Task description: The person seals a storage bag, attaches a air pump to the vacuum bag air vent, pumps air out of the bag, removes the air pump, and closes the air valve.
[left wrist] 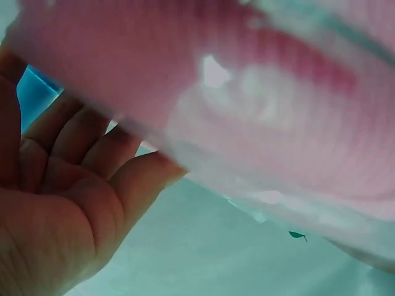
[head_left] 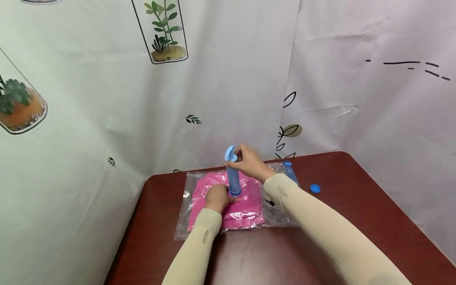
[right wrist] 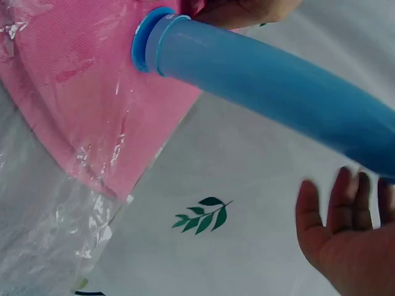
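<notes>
A blue hand pump (head_left: 233,178) stands upright with its flanged base on a clear plastic storage bag (head_left: 181,213) that encloses folded pink cloth (head_left: 246,215). My right hand (head_left: 251,162) grips the top of the pump, by its light blue handle (head_left: 230,154). At the base, my left hand (head_left: 216,197) lies on the bag, thumb and index finger around the pump's foot. In the left wrist view a blue piece of the pump (left wrist: 37,95) shows between thumb and fingers. The pump barrel (right wrist: 271,86) crosses the right wrist view, its upper end cut off by the frame.
A round blue cap (head_left: 315,188) lies on the dark red table (head_left: 342,221), right of the bag. Along the bag's right end runs a blue zip strip with a slider (head_left: 287,163). Patterned curtain (head_left: 235,99) hangs behind the table.
</notes>
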### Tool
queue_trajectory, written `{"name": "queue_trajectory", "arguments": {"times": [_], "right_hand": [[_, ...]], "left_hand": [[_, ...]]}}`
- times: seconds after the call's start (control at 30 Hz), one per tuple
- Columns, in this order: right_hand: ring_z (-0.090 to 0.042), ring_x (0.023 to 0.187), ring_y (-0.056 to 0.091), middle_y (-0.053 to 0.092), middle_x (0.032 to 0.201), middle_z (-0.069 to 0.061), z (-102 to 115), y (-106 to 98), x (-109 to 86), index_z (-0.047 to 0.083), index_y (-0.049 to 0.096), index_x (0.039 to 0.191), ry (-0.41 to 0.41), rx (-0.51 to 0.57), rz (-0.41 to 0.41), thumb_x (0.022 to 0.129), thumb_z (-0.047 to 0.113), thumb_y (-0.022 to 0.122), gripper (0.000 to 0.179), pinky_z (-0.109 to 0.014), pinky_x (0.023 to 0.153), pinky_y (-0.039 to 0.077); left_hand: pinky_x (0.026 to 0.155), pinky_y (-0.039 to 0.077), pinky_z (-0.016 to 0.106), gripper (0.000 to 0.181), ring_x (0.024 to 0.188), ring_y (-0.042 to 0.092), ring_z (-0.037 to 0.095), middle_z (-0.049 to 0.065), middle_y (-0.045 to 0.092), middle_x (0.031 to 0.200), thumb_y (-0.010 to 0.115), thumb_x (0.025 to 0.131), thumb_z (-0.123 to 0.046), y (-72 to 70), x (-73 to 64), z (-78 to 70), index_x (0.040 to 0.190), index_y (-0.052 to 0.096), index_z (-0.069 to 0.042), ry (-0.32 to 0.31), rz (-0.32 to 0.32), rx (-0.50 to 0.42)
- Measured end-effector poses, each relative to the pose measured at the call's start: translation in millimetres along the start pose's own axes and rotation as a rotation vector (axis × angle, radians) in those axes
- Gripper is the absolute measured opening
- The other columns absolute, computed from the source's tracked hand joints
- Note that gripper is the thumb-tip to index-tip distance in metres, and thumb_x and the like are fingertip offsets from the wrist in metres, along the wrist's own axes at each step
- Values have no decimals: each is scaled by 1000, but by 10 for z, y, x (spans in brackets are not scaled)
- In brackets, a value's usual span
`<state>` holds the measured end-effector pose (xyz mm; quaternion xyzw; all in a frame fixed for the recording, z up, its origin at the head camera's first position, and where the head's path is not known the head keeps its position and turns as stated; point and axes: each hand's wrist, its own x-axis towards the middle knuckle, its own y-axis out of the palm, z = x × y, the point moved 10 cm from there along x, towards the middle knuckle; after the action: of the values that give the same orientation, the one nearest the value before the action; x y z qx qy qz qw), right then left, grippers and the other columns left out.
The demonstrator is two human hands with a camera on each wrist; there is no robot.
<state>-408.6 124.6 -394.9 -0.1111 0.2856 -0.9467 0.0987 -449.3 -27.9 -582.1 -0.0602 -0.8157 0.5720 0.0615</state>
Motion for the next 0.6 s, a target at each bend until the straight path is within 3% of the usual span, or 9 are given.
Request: {"name": "queue_trajectory", "arguments": {"times": [0.13, 0.2, 0.27, 0.33, 0.4, 0.5, 0.6], "right_hand": [[-45, 157, 56, 53, 169, -23, -41, 69, 20, 1, 46, 165, -6, 189, 145, 105, 21, 81, 72, -58, 124, 56], [-50, 158, 54, 52, 170, -29, -26, 63, 39, -4, 44, 168, -16, 245, 229, 105, 9, 76, 71, -59, 123, 57], [-52, 154, 58, 59, 164, -32, -7, 62, 54, -6, 51, 164, -26, 225, 296, 104, 4, 73, 65, -56, 120, 60], [-49, 152, 62, 64, 160, -30, 16, 61, 67, -4, 56, 162, -54, 132, 336, 104, 8, 75, 62, -52, 118, 62], [-45, 151, 64, 67, 160, -24, 61, 58, 80, -1, 60, 160, -88, 42, 350, 104, 12, 77, 60, -48, 118, 62], [-44, 148, 67, 71, 155, -23, 122, 33, 100, -4, 65, 153, -133, -38, 324, 104, 13, 81, 55, -47, 118, 62], [-42, 136, 76, 79, 138, -24, 158, -5, 116, -6, 72, 135, -170, -100, 265, 102, 9, 84, 39, -46, 112, 65]], "left_hand": [[89, 67, 56, 73, 104, 82, 41, 16, 87, 112, 102, 74, -65, 17, -58, -23, 123, 88, -12, -3, 17, 31], [86, 67, 55, 73, 102, 82, 38, 14, 87, 110, 99, 74, -70, 21, -57, -45, 120, 88, -14, -18, 45, 54], [81, 66, 54, 75, 96, 82, 35, 11, 87, 103, 98, 73, -75, 22, -46, -40, 113, 89, -13, -50, 76, 65], [76, 65, 53, 74, 90, 81, 31, 7, 86, 98, 98, 70, -78, -14, -6, -30, 108, 88, -15, -68, 62, 64], [73, 65, 50, 71, 86, 80, 27, 6, 86, 95, 101, 70, -73, -54, 66, -32, 105, 86, -13, -53, 11, 2], [81, 68, 48, 62, 88, 81, 24, 7, 87, 102, 106, 73, -53, -97, 175, -88, 112, 84, -10, 26, -63, -183], [91, 68, 47, 60, 93, 80, 22, 9, 87, 106, 108, 72, -35, -80, 257, -139, 118, 82, -7, 83, -68, -332]]}}
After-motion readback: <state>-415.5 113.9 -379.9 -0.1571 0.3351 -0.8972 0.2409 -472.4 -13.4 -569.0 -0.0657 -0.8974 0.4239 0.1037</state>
